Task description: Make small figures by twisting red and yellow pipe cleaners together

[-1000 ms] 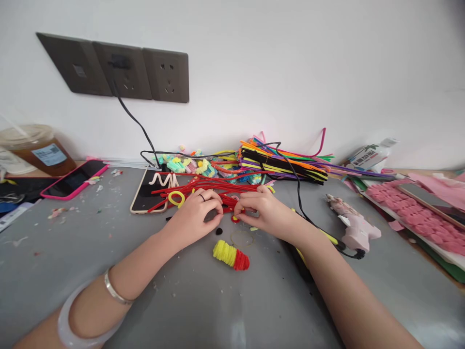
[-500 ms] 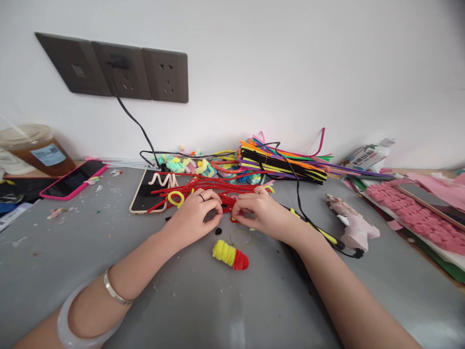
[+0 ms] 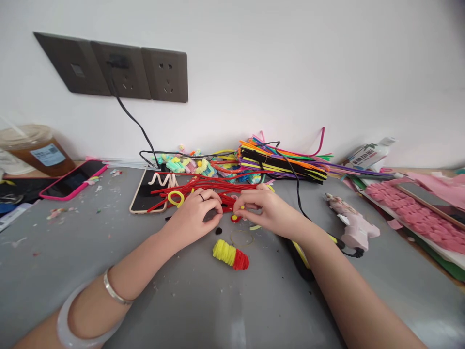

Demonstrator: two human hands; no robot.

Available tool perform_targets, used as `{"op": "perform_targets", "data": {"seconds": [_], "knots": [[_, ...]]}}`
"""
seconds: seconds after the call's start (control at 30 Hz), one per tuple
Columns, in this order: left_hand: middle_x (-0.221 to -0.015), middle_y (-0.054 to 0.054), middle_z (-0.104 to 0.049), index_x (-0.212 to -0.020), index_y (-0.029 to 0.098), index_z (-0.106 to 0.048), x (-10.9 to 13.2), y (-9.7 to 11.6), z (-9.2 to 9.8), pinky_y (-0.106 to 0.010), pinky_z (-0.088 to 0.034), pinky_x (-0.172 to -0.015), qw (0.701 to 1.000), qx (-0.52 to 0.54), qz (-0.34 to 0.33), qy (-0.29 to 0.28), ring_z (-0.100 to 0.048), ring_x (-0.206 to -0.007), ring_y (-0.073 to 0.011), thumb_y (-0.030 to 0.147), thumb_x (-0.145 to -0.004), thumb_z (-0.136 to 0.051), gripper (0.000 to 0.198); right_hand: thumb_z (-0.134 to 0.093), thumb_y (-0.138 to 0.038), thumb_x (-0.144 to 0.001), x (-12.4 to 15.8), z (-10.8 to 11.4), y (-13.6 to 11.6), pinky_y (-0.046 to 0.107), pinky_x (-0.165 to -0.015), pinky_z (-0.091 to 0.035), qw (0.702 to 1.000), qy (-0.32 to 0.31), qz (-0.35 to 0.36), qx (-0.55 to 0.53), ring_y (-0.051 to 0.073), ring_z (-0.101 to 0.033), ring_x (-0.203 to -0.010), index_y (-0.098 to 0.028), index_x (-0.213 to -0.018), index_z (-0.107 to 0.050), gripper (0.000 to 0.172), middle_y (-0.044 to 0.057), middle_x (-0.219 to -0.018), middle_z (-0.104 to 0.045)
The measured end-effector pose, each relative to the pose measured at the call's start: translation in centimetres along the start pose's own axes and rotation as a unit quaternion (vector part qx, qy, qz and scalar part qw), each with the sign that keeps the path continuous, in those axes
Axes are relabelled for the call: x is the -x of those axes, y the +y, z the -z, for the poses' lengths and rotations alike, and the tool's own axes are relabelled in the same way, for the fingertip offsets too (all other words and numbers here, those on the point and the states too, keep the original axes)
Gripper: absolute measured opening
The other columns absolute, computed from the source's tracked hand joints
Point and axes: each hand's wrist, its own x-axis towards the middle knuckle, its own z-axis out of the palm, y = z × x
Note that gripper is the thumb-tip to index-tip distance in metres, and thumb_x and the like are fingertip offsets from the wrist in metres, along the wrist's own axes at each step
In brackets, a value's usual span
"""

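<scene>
Yellow bit [image 3: 242,207], small and rounded, is pinched between thumb and forefinger of the right hand [image 3: 267,211], above the surface [image 3: 189,305]. Just beneath those fingertips is a little red piece [image 3: 234,218] with a yellow middle. The left hand [image 3: 199,213] is opposite, fingers curled and thumb near the forefinger; whether it grips anything, I cannot tell. Nearer the wearer are a black dot-shaped piece [image 3: 218,231] and a wound pipe-cleaner roll [image 3: 225,252], yellow at one end and red at the other. Red pipe cleaners [image 3: 203,184] spread behind the hands, some overlapping a phone [image 3: 143,196]. Farther back lies a multicoloured pipe-cleaner bundle [image 3: 286,164]; a pink glue gun [image 3: 358,235] rests off to the right.
</scene>
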Motion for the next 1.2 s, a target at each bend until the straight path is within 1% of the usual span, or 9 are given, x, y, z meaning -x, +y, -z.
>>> {"op": "perform_targets", "data": {"seconds": [0.13, 0.2, 0.37, 0.47, 0.63, 0.83, 0.97, 1.07, 1.2], "knots": [[-0.102, -0.005, -0.064, -0.079, 0.022, -0.062, 0.0, 0.1, 0.1, -0.041, -0.046, -0.091, 1.000, 0.001, -0.002, 0.003, -0.057, -0.096, -0.0213, 0.017, -0.086, -0.053, 0.012, -0.047, -0.038, -0.096, 0.1, 1.1, 0.4, 0.028, -0.061, -0.034, 0.992, 0.111, -0.056, -0.018, 0.014, -0.044, -0.056, -0.019, -0.080, -0.066, 0.031, 0.001, -0.064, -0.060], [-0.102, -0.005, -0.064, -0.079, 0.022, -0.062, 0.0, 0.2, 0.1, -0.042, -0.046, -0.092, 1.000, 0.004, -0.001, 0.005, -0.057, -0.096, -0.0211, 0.017, -0.086, -0.053, 0.012, -0.042, -0.038, -0.097, 0.2, 1.4, 1.1, 0.028, -0.057, -0.033, 0.988, 0.128, -0.084, -0.013, 0.014, -0.047, -0.057, -0.018, -0.077, -0.065, 0.036, 0.003, -0.067, -0.062], [-0.105, -0.005, -0.064, -0.081, 0.022, -0.065, 0.1, -0.1, 0.0, -0.042, -0.045, -0.092, 1.000, -0.001, -0.002, 0.002, -0.057, -0.096, -0.0209, 0.019, -0.088, -0.053, 0.014, -0.043, -0.037, -0.097, 0.4, 0.9, 2.9, 0.027, -0.060, -0.035, 0.994, 0.073, -0.085, 0.017, 0.013, -0.049, -0.057, -0.018, -0.076, -0.065, 0.036, 0.003, -0.069, -0.064], [-0.108, -0.005, -0.064, -0.088, 0.023, -0.068, 0.1, -0.2, 0.0, -0.042, -0.046, -0.092, 1.000, -0.010, -0.014, 0.001, -0.057, -0.098, -0.0213, 0.020, -0.089, -0.053, 0.016, -0.042, -0.035, -0.097, 0.4, 0.7, 3.2, 0.027, -0.064, -0.036, 0.995, 0.053, -0.074, 0.029, 0.013, -0.049, -0.057, -0.019, -0.079, -0.066, 0.034, 0.002, -0.069, -0.065], [-0.100, -0.005, -0.066, -0.100, 0.022, -0.068, 0.1, -0.2, 0.1, -0.042, -0.047, -0.088, 0.999, -0.050, 0.003, -0.002, -0.058, -0.095, -0.0225, 0.018, -0.088, -0.054, 0.019, -0.041, -0.032, -0.098, 0.1, 0.9, 2.6, 0.026, -0.064, -0.036, 0.995, 0.062, -0.074, 0.019, 0.013, -0.049, -0.059, -0.017, -0.080, -0.066, 0.034, 0.003, -0.072, -0.066], [-0.093, -0.004, -0.069, -0.094, 0.021, -0.069, 0.1, 0.0, 0.3, -0.040, -0.046, -0.084, 0.997, -0.076, 0.023, -0.001, -0.060, -0.089, -0.0217, 0.018, -0.089, -0.053, 0.017, -0.040, -0.037, -0.098, 0.0, 0.7, 3.0, 0.027, -0.063, -0.034, 0.996, 0.073, -0.055, 0.013, 0.012, -0.045, -0.054, -0.018, -0.079, -0.065, 0.037, 0.001, -0.065, -0.062], [-0.094, -0.003, -0.069, -0.093, 0.021, -0.068, 0.0, 0.2, 0.2, -0.039, -0.043, -0.083, 0.997, -0.067, 0.034, 0.008, -0.061, -0.088, -0.0210, 0.018, -0.090, -0.052, 0.017, -0.048, -0.040, -0.095, 0.0, 0.3, 3.0, 0.029, -0.071, -0.035, 0.996, 0.071, -0.054, 0.028, 0.012, -0.043, -0.052, -0.019, -0.078, -0.065, 0.032, -0.002, -0.058, -0.054], [-0.092, -0.003, -0.069, -0.093, 0.021, -0.067, 0.0, 0.4, 0.5, -0.038, -0.041, -0.082, 0.998, -0.054, 0.021, 0.018, -0.060, -0.088, -0.0208, 0.021, -0.093, -0.050, 0.017, -0.051, -0.045, -0.094, 0.0, 0.2, 2.8, 0.030, -0.074, -0.034, 0.997, 0.062, -0.051, 0.022, 0.013, -0.045, -0.055, -0.019, -0.076, -0.064, 0.034, -0.002, -0.059, -0.056], [-0.084, -0.003, -0.068, -0.089, 0.020, -0.066, 0.1, 0.8, 1.2, -0.035, -0.039, -0.083, 0.999, -0.019, -0.027, 0.024, -0.058, -0.081, -0.0181, 0.028, -0.096, -0.046, 0.022, -0.039, -0.045, -0.099, -0.2, 0.4, 2.7, 0.031, -0.073, -0.033, 0.996, 0.074, -0.041, 0.002, 0.014, -0.049, -0.062, -0.019, -0.076, -0.063, 0.042, 0.002, -0.068, -0.064]]}}
